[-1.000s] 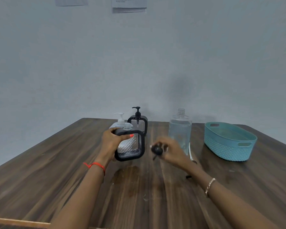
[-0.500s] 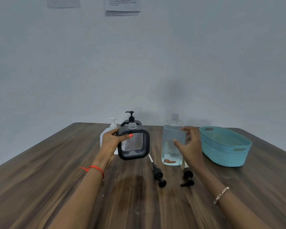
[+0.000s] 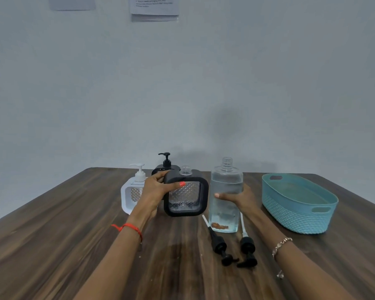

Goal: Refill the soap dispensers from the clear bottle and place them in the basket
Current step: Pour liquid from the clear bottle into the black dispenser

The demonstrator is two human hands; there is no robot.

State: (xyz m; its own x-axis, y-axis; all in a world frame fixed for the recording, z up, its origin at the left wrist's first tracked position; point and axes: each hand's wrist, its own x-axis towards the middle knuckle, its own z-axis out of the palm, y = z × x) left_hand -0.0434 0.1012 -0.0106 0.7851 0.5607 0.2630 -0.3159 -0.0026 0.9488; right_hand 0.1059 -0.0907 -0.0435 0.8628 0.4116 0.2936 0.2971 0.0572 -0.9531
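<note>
Gripping the uncapped black dispenser (image 3: 185,198) in my left hand (image 3: 154,191) and the clear bottle (image 3: 225,187) at its 3 o'clock in my right hand (image 3: 244,198), fingers (image 3: 173,185) curled round each, I judge pouring comes next: lift, tilt, meet the narrow neck, with the basket (image 3: 299,204) farther toward 3 o'clock.

Rear black dispenser (image 3: 166,163) largely behind left hand (image 3: 154,191)

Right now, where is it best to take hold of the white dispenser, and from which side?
I would grip the white dispenser by its squarish body, from its free left side: it stands upright, and the left hand holding the black dispenser covers its right edge.
</note>
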